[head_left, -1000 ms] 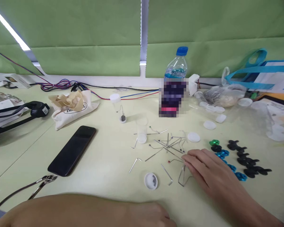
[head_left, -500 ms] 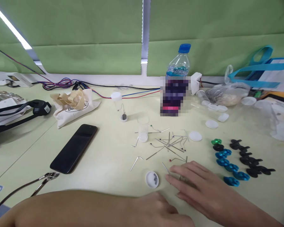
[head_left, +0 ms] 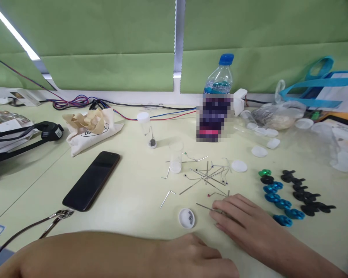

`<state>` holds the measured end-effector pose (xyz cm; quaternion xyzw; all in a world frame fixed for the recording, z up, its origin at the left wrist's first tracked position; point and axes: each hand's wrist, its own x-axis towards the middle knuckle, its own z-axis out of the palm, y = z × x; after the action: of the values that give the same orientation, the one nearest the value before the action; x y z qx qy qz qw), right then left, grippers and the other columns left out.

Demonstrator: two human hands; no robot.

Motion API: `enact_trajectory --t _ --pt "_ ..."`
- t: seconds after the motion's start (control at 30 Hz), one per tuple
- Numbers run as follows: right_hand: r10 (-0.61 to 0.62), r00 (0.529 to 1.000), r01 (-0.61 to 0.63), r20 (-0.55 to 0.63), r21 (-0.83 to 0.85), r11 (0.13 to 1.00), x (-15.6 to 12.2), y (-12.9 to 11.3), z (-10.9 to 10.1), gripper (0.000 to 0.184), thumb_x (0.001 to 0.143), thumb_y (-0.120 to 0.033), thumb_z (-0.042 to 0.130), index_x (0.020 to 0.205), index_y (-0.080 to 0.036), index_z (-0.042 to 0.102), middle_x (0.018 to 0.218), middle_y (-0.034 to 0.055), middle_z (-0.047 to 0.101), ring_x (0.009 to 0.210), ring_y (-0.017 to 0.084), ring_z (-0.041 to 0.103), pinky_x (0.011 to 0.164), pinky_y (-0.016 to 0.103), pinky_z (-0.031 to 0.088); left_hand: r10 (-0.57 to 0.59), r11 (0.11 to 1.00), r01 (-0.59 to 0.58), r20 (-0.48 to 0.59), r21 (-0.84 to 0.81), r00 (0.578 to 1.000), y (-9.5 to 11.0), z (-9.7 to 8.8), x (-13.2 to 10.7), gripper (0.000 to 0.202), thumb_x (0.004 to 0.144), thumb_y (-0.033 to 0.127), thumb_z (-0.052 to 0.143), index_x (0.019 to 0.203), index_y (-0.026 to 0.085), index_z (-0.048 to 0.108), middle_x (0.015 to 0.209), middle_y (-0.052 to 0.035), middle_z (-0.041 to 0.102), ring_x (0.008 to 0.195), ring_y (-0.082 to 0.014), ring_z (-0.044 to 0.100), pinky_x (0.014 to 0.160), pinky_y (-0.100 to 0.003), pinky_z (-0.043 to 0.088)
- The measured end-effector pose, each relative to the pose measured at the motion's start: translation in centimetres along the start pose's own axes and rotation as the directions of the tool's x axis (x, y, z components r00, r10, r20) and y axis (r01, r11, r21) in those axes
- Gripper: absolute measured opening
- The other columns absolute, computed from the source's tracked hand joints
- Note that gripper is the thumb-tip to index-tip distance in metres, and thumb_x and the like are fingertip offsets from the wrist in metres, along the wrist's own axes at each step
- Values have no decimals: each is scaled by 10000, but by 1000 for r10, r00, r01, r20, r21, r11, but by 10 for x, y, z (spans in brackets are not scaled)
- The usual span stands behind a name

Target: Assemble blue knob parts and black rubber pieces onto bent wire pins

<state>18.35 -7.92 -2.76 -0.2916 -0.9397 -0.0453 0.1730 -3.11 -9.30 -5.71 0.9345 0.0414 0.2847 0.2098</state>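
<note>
My right hand [head_left: 237,218] is low over the table with its fingers drawn together on a thin metal rod [head_left: 203,206], which sticks out to the left past the fingertips. At the bottom, my left hand [head_left: 200,255] is closed with the fingers curled down; anything inside it is hidden. A white cap [head_left: 183,221] holding small grey pieces lies just beyond the left hand. Several thin bent metal wires [head_left: 204,177] are spread beyond the right hand, one with a red tip. An L-shaped hex key [head_left: 166,197] lies to their left.
A clear tube [head_left: 175,158] and a white-capped tube [head_left: 144,125] stand further back. Blue [head_left: 282,203] and black wing-shaped parts [head_left: 306,196] lie right. A phone [head_left: 91,181] and cloth pouch [head_left: 92,131] lie left; a bottle [head_left: 219,83] stands behind.
My right hand's fingers have drawn closer together and shifted slightly right. The rod at its fingertips has swung to a flatter angle. My left hand has hardly moved.
</note>
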Motion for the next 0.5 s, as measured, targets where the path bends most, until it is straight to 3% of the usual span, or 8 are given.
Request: enact_trajectory --t 0.13,0.27,0.5 --pt "42 999 -43 14 57 997 -6 2 5 229 952 -122 380 1015 -160 598 1023 87 636 938 209 541 846 393 414 17 999 -18 -37 -26 999 -2 -3 2 213 965 285 387 1123 204 505 793 -10 587 620 -102 531 492 -230 376" --pt "110 993 -114 47 90 989 -10 7 8 210 934 -126 429 1065 -158 590 1070 94 616 961 212 526 852 399 405 5 1000 -5 4 -24 1000 -1 -3 -1 226 958 197 374 1144 207 502 744 7 586 552 -82 518 493 -209 373" --pt "148 989 -150 31 89 985 -8 9 8 228 917 -103 411 1011 -166 609 1033 93 629 891 194 543 797 369 436 4 999 -1 64 -52 998 1 -4 1 222 964 309 401 1128 192 497 820 -15 601 636 -91 548 572 -197 423"
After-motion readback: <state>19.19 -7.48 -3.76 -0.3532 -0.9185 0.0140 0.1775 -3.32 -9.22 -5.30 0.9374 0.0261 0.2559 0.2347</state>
